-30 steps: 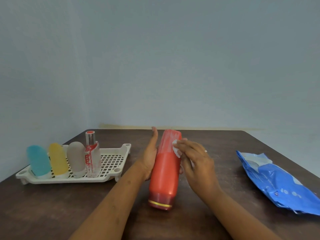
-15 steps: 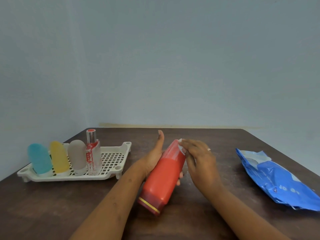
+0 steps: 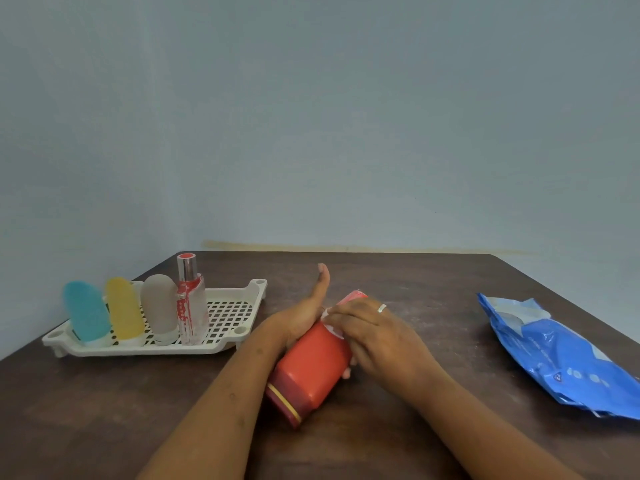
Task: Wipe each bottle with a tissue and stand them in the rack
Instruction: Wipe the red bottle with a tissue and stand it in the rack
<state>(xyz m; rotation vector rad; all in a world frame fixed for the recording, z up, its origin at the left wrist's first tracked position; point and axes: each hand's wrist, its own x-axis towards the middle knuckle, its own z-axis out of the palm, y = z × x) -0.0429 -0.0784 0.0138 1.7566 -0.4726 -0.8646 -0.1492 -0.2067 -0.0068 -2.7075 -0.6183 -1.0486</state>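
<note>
Fingers point(image 3: 347, 315) of right hand point(image 3: 378, 338) slid tissue point(image 3: 329, 328) down the flatter-tilted red bottle point(image 3: 313, 366).

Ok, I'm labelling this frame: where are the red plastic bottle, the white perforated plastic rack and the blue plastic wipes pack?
Red plastic bottle point(image 3: 311, 362), head view, its bare side.
White perforated plastic rack point(image 3: 138, 350), head view, its front rim.
Blue plastic wipes pack point(image 3: 561, 362), head view, middle of its face.

I count five bottles: the blue bottle point(image 3: 86, 315), yellow bottle point(image 3: 124, 310), grey bottle point(image 3: 159, 306) and clear bottle point(image 3: 191, 308), four in the one rack point(image 3: 230, 318), plus one red bottle point(image 3: 311, 362). There is also one tissue point(image 3: 330, 328) and one blue packet point(image 3: 561, 358).
</note>
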